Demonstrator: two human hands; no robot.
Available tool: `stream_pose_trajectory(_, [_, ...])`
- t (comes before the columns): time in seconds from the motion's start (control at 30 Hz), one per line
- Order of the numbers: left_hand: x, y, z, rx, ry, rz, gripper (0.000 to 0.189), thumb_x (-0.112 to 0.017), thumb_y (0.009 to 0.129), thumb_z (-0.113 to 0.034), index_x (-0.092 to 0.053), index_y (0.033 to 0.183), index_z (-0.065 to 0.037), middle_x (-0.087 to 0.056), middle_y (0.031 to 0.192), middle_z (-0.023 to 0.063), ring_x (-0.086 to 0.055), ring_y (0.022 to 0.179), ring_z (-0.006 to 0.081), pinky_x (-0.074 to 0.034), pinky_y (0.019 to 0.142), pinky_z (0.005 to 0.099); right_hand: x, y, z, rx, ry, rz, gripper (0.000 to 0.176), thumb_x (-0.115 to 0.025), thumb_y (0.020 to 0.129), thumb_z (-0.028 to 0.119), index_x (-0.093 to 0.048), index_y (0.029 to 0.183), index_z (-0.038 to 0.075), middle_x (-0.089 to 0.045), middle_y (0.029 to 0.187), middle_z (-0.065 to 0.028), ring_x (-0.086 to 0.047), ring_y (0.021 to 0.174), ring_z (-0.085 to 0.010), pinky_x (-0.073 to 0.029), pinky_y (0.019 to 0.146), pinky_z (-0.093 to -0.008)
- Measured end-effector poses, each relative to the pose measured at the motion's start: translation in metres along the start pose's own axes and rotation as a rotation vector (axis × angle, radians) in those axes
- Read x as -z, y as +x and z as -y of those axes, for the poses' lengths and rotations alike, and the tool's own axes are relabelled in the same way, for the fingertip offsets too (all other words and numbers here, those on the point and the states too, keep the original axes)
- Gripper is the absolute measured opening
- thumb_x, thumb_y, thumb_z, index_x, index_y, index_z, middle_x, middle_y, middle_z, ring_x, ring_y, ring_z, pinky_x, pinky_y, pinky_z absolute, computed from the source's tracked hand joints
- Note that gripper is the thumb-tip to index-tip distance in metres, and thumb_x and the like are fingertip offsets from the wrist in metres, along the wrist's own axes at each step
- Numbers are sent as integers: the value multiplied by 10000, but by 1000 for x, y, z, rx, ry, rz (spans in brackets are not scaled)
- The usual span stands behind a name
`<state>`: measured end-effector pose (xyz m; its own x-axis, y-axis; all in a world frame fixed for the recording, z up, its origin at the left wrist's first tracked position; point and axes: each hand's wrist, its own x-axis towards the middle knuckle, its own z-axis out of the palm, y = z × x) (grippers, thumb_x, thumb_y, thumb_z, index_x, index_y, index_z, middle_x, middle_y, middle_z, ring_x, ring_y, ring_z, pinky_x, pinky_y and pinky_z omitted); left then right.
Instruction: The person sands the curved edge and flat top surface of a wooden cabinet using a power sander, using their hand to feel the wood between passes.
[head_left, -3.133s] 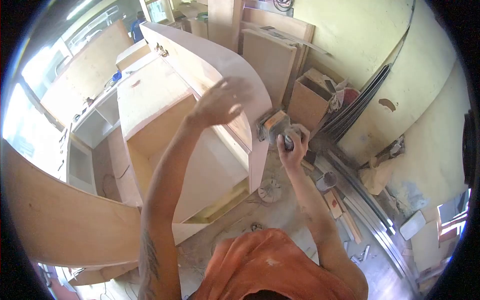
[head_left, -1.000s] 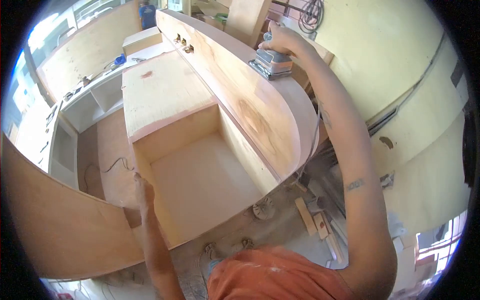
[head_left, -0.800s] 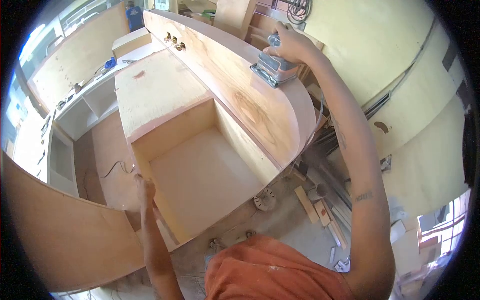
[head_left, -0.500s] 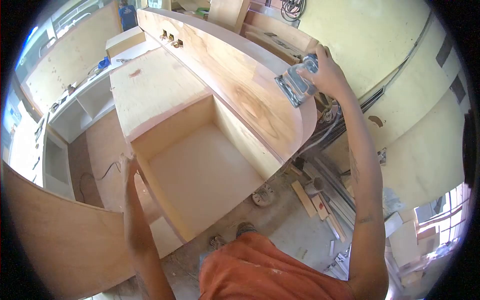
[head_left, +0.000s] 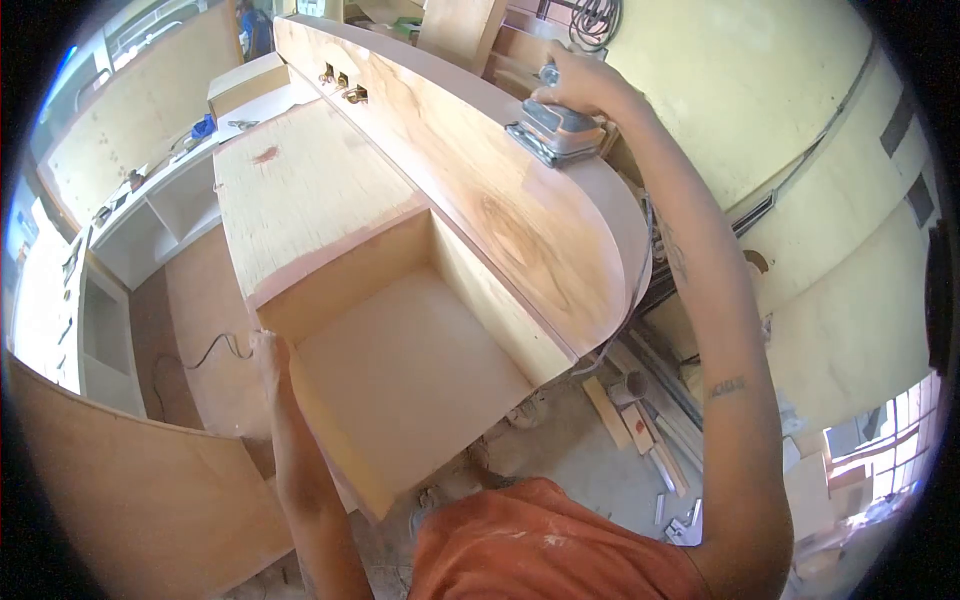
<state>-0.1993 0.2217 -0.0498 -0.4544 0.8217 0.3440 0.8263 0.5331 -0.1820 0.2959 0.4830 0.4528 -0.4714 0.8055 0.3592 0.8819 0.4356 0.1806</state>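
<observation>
My right hand is wrapped round the top of a power sander. The sander's flat pad rests on the pale top edge of a long curved wooden panel, near its rounded end. My left hand is closed at the near left corner of an open wooden box, seemingly gripping its rim; the fingertips are partly hidden. Joined to the box is a plywood top with a reddish spot, running along the panel's foot.
A black cord lies on the brown floor at left, beside white shelving. Wood strips and metal offcuts lie at lower right. Large cream curved panels stand at right. Another person is at the far back.
My right hand has brought the sander left and down, from tilted at the panel's end to flat on its top edge. My left hand stays at the box corner.
</observation>
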Motion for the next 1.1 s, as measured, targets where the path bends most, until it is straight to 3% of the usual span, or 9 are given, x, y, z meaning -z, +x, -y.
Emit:
stream_pose_trajectory(0.07, [50, -5, -21, 498, -519, 9, 185, -473, 940, -88, -614, 956, 31, -612, 932, 170, -645, 896, 310, -544, 749, 371, -9, 24, 5, 5, -5, 3, 802, -785, 794, 461, -444, 1396, 55, -528, 1397, -262, -606, 1201, -415, -512, 984, -472])
stream_pose_trajectory(0.17, [20, -10, -13, 122, 84, 34, 183, -470, 915, -48, -625, 917, 50, -611, 954, 188, -641, 890, 336, -559, 781, 396, -13, 46, 19, -7, -12, 30, 848, -779, 798, 462, -410, 1439, 48, -513, 1418, -271, -604, 1210, -420, -514, 988, -481])
stream_pose_trajectory(0.27, [39, -15, -21, 261, -206, -62, 184, -467, 911, -34, -629, 929, 51, -612, 967, 196, -644, 885, 332, -557, 774, 388, -23, 73, 27, -20, -25, 38, 871, -770, 808, 464, -383, 1471, 52, -496, 1436, -270, -606, 1213, -420, -516, 986, -493])
stream_pose_trajectory(0.37, [-148, -13, 18, 107, 20, -234, 189, -473, 916, -53, -611, 957, 68, -606, 965, 216, -643, 892, 334, -555, 764, 406, -31, 93, 34, -26, -21, 29, 865, -757, 809, 455, -383, 1481, 58, -477, 1465, -272, -589, 1249, -414, -508, 1011, -515])
stream_pose_trajectory(0.47, [34, -20, -16, 116, 7, 42, 203, -458, 947, -80, -580, 1010, 69, -606, 970, 237, -649, 909, 357, -553, 744, 436, -34, 106, 41, -49, 8, 37, 844, -748, 809, 434, -397, 1477, 58, -483, 1467, -273, -583, 1270, -407, -498, 1033, -535])
stream_pose_trajectory(0.67, [67, -17, -31, 501, -384, 93, 192, -450, 991, -142, -546, 1003, 25, -620, 969, 232, -670, 906, 371, -566, 680, 449, -37, 113, 40, -81, -22, 81, 898, -756, 827, 476, -340, 1514, 73, -413, 1518, -269, -587, 1260, -404, -527, 997, -494])
stream_pose_trajectory(0.97, [-62, -4, 14, 95, 45, 30, 161, -472, 981, -137, -554, 975, 1, -602, 942, 204, -677, 862, 320, -567, 667, 412, -5, 35, 39, 17, 10, 81, 843, -753, 836, 446, -354, 1467, 54, -403, 1534, -234, -549, 1294, -402, -501, 1022, -473])
stream_pose_trajectory(1.07, [51, -2, -18, 494, -483, -102, 154, -475, 965, -124, -561, 960, 4, -583, 923, 189, -663, 863, 310, -557, 698, 414, 2, 16, 35, 24, 5, 78, 823, -752, 836, 446, -365, 1445, 51, -410, 1531, -221, -540, 1301, -396, -492, 1029, -475])
stream_pose_trajectory(1.1, [1, 2, -4, 320, -240, 2, 170, -473, 970, -140, -562, 963, 5, -588, 935, 200, -663, 864, 323, -553, 709, 428, 5, 9, 32, 29, 7, 78, 817, -752, 836, 447, -368, 1437, 49, -419, 1523, -217, -537, 1303, -392, -489, 1030, -480])
